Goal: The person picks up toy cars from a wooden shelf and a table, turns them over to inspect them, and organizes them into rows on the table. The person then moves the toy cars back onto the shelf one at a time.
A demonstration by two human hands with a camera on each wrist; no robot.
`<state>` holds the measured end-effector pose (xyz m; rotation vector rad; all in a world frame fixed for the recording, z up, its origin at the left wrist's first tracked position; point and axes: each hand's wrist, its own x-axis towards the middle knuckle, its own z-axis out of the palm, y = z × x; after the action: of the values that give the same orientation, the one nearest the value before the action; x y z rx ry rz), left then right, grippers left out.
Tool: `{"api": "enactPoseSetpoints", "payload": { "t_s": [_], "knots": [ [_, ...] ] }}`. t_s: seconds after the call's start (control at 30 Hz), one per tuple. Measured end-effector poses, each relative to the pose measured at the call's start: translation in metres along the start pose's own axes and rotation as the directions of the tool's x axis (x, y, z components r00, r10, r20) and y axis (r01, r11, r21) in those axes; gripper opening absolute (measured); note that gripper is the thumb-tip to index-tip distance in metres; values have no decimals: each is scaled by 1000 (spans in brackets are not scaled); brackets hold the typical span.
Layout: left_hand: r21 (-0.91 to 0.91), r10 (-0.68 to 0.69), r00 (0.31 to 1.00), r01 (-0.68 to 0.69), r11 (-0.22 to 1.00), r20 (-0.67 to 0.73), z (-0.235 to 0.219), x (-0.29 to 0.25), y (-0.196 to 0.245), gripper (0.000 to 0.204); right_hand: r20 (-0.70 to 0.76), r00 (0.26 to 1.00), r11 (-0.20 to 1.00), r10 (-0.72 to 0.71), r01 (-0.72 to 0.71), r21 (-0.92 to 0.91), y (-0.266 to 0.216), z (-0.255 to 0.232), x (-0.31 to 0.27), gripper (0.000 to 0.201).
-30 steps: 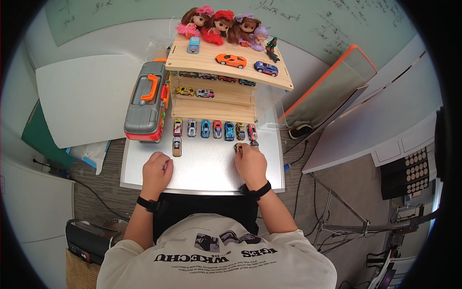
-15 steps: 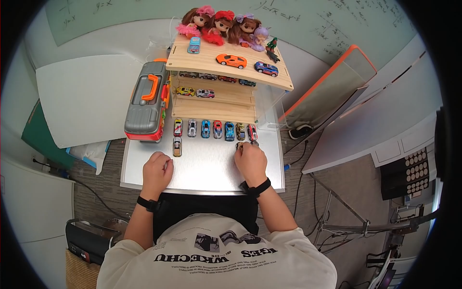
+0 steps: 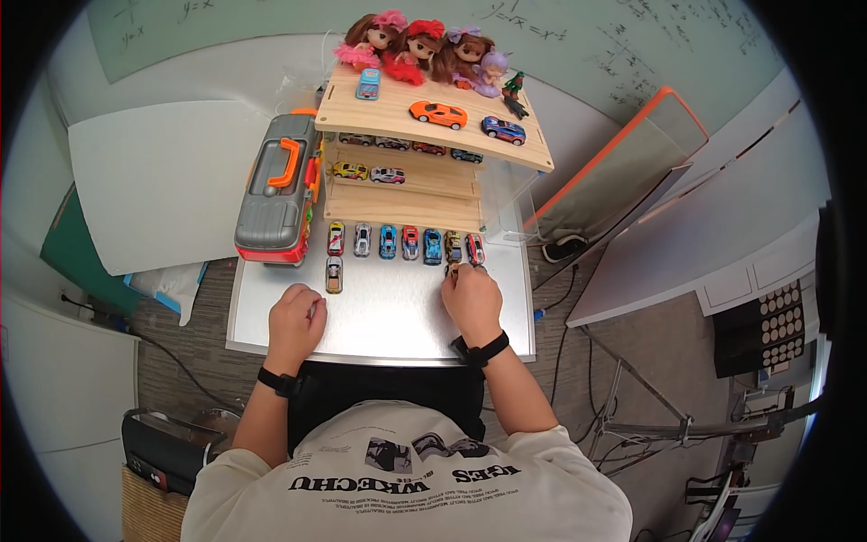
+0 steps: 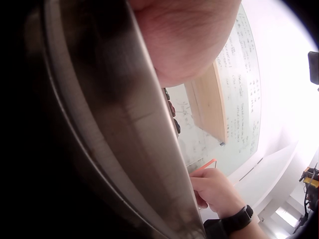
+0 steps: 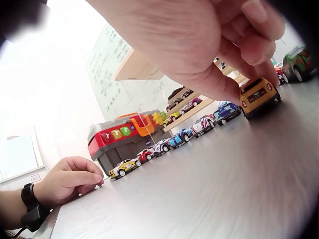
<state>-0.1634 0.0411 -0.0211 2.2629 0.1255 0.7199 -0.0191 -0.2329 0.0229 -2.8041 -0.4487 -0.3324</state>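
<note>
My right hand point(image 3: 474, 301) pinches a yellow-orange toy car point(image 5: 259, 98) from above, with its wheels at the metal tabletop. From the head view my fingers mostly cover that car. A green toy car point(image 5: 299, 65) stands close on its right, largely hidden by the hand in the head view. Just beyond my fingers runs a row of toy cars, with a camouflage-patterned car point(image 3: 453, 245) and a red and white one point(image 3: 475, 248) nearest. My left hand point(image 3: 296, 318) rests loosely curled on the table's left side, holding nothing. Ahead of it sits a white and yellow car point(image 3: 334, 275).
A wooden shelf point(image 3: 361, 206) behind the row carries more toy cars, with several dolls point(image 3: 413, 54) on top. On the left stands a grey and red toolbox point(image 3: 275, 194) with an orange handle. The table's front edge point(image 3: 397, 363) lies close to the body.
My right hand has edged the yellow-orange car slightly forward, toward the row. My left hand stays where it was. The head view has shifted a little.
</note>
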Motion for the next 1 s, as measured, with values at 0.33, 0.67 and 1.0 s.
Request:
{"api": "enactPoseSetpoints", "payload": {
  "t_s": [0.33, 0.67, 1.0],
  "knots": [
    [-9, -16, 1000, 16, 1000, -2, 0, 1, 1, 5, -69, 995, 924, -77, 97, 370, 0, -27, -29, 19],
    [-15, -3, 1000, 3, 1000, -11, 1, 1, 5, 5, -11, 972, 702, 237, -163, 693, 82, 8, -68, 23],
    [17, 158, 987, -158, 987, -15, 4, 12, 41, 7, -148, 979, 753, 138, -7, 658, 89, 18, -68, 20]
  ]
}}
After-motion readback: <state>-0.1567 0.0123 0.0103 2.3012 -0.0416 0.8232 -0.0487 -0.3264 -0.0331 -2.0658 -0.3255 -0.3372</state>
